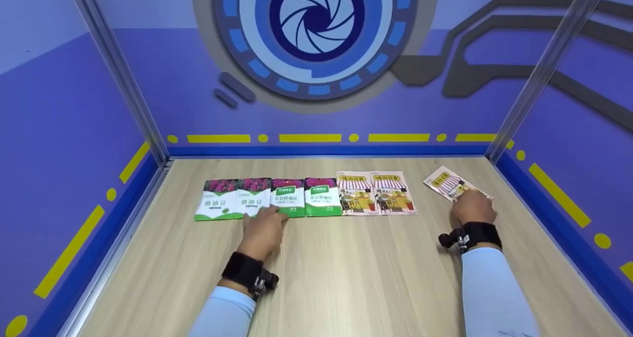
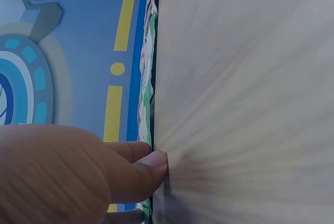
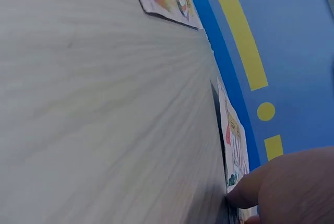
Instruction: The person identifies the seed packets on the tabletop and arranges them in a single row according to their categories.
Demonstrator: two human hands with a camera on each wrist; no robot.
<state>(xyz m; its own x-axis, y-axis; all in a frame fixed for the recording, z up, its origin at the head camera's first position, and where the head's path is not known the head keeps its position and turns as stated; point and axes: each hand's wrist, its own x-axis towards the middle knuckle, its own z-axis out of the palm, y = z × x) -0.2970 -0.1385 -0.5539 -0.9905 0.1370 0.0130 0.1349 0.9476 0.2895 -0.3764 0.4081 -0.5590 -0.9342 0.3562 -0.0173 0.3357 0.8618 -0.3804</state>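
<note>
A row of flower seed packets lies across the table. Two white-and-green packets (image 1: 216, 200) with purple flowers are at its left, two green packets (image 1: 323, 197) with magenta flowers in the middle, and two pink packets (image 1: 394, 193) with a striped awning at its right. My left hand (image 1: 263, 232) touches the row's near edge, where the white-and-green packets meet the green ones; its thumb (image 2: 154, 164) reaches the table beside that edge. Apart from the row, a third awning-printed seed packet (image 1: 446, 182) lies slanted. My right hand (image 1: 474, 208) pinches its near right corner, partly covering it.
The wooden table (image 1: 356, 272) has blue-purple printed walls at the back and both sides. Metal posts (image 1: 534, 74) stand at the back corners. A stretch of bare tabletop separates the row from the slanted packet.
</note>
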